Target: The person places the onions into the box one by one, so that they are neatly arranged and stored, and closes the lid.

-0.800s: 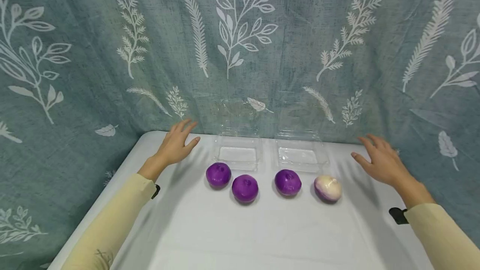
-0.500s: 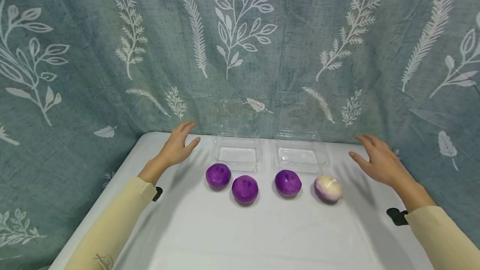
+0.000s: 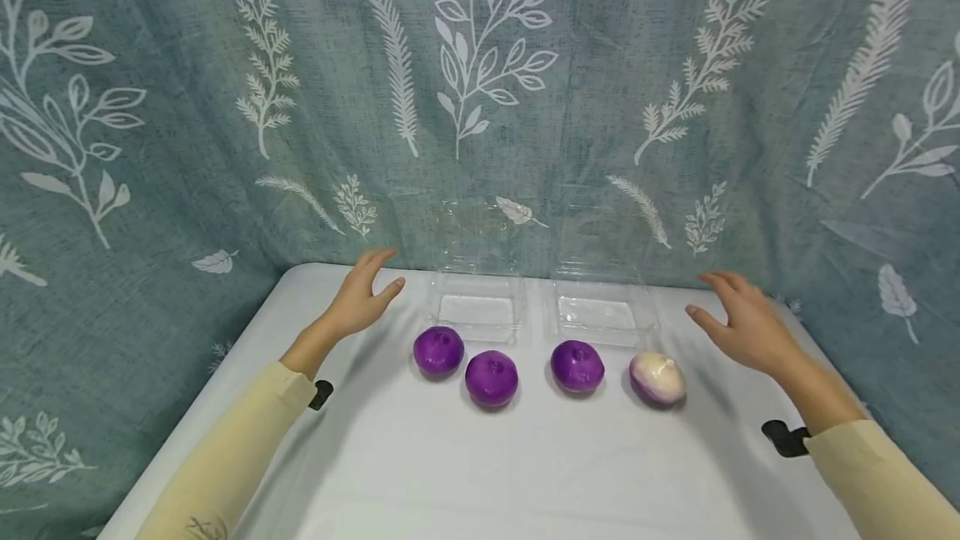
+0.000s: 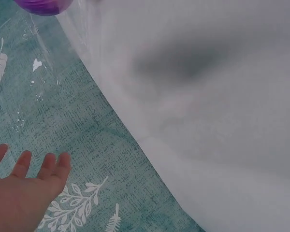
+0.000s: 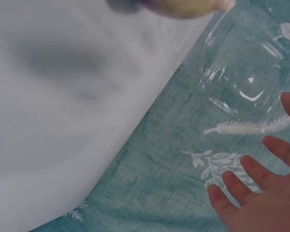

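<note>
My left hand (image 3: 356, 298) hovers over the table's far left with fingers spread, touching nothing. Nearest to it are a purple onion (image 3: 438, 351) and a clear plastic container (image 3: 476, 332). A second purple onion (image 3: 492, 378) sits just right of the first. Toward the right are another purple onion (image 3: 577, 367) and a whitish onion with purple sides (image 3: 657, 378), in front of a second clear container (image 3: 606, 336). My right hand (image 3: 753, 327) hangs beyond the whitish onion, apart from it, fingers extended. Both containers stand with their lids raised.
A white-covered table (image 3: 495, 482) carries everything. Behind it and along both sides hangs a green-blue curtain (image 3: 585, 107) with white leaf prints, close to the table's far edge and the raised lids.
My right hand has drifted left, closer to the whitish onion. The left hand has shifted very slightly to the right. Onions and containers stay put.
</note>
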